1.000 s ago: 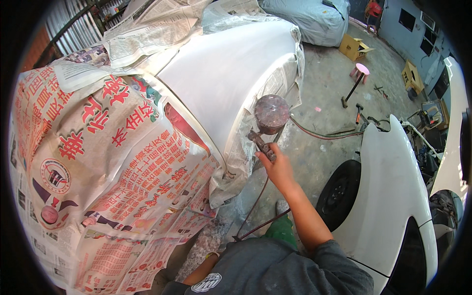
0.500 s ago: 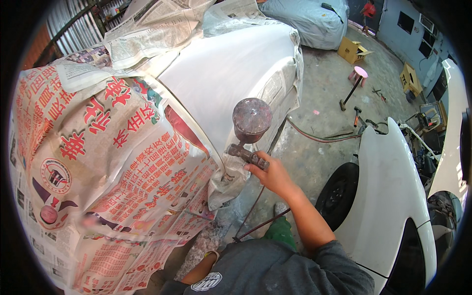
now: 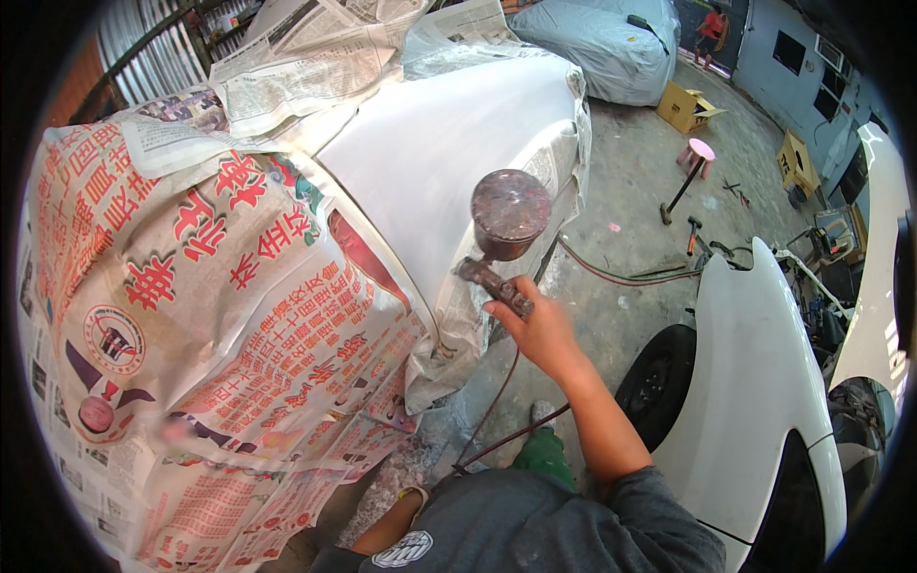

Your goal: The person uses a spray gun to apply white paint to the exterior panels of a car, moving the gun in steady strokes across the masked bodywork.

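My right hand (image 3: 543, 329) is closed round the handle of a paint spray gun (image 3: 495, 285). A round, stained paint cup (image 3: 511, 212) sits on top of the gun. The gun is held over the near corner of a white car panel (image 3: 430, 124), apart from its surface as far as I can see. Newspaper and printed sheets (image 3: 239, 315) mask the car around that panel, with a strip of red bodywork (image 3: 363, 250) showing between them. Of my left arm (image 3: 394, 523) only a piece shows by my body; the left hand is out of sight.
A hose (image 3: 506, 441) runs low beside my legs, and more hoses (image 3: 630, 277) lie on the floor. A white car body (image 3: 755, 382) with a black wheel stands at right. Farther off are a pink stool (image 3: 702, 150), hammers, a cardboard box (image 3: 684, 107), a covered car (image 3: 597, 48) and a person (image 3: 712, 31).
My right hand has moved the spray gun slightly right and up in view, and the cup tilts differently. The person far off has shifted a little.
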